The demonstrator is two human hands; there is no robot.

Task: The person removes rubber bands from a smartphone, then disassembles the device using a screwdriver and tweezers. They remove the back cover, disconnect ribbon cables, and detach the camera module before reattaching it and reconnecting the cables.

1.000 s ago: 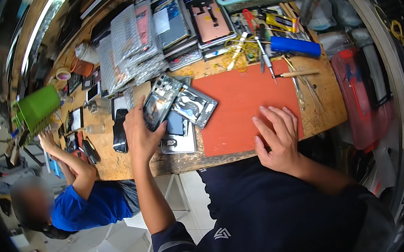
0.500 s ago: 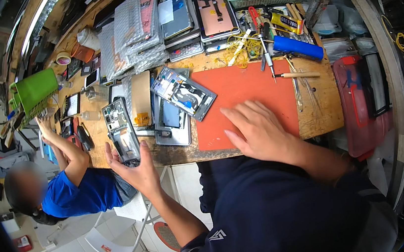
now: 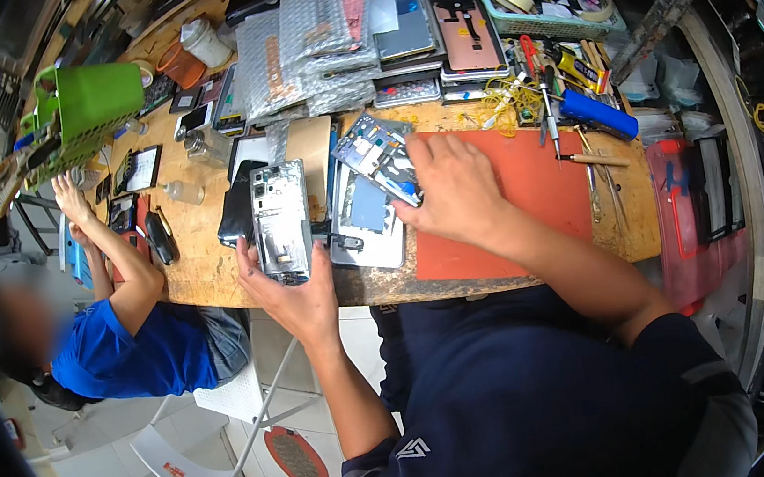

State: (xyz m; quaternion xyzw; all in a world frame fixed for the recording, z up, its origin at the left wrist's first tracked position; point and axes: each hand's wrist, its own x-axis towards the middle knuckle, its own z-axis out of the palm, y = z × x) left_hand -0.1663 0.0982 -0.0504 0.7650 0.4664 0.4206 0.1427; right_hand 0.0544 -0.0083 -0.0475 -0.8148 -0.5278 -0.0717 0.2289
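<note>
My left hand [image 3: 296,291] grips the lower end of a bare phone frame [image 3: 281,214], silver inside with camera openings at the top, thumb and fingers on its two long sides. My right hand [image 3: 458,181] has closed on the right end of an opened phone [image 3: 375,158] with its inner parts showing. That phone lies tilted over a tablet-like panel [image 3: 368,214] and partly over the orange mat [image 3: 520,209]. A black phone-like case [image 3: 237,208] lies just left of the frame.
Bubble-wrapped packs [image 3: 308,44] and stacked screens [image 3: 470,31] fill the back. A blue cylinder [image 3: 599,113], screwdriver [image 3: 550,116] and yellow wire [image 3: 510,103] lie beyond the mat. At left, a person in blue [image 3: 136,351] reaches toward a green basket [image 3: 99,110].
My right hand has moved left off the mat and taken hold of the opened phone. The frame in my left hand is turned, now showing its silver face. The whole view has shifted.
</note>
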